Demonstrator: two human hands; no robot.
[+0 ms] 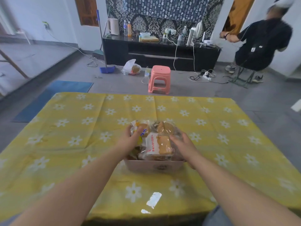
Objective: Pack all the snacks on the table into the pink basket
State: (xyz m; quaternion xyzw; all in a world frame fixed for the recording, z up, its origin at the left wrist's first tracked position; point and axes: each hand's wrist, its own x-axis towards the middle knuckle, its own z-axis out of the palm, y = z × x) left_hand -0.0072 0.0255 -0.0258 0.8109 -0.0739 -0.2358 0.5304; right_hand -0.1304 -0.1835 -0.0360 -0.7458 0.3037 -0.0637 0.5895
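We saw an evenly lit, fairly bright room, the light soft and without hard shadows. Small white patches of glare lay on the yellow tablecloth (211, 144) at the lower centre of the frame. The wide lens bent straight lines near the edges. The seated person (260, 41) at upper right was smeared by motion blur, and the whole picture was slightly soft.

A pink plastic stool (159, 79) is standing beyond the yellow daisy-print tablecloth (81, 144), a blue dustpan (107, 69) is lying near the black cabinet (161, 53).
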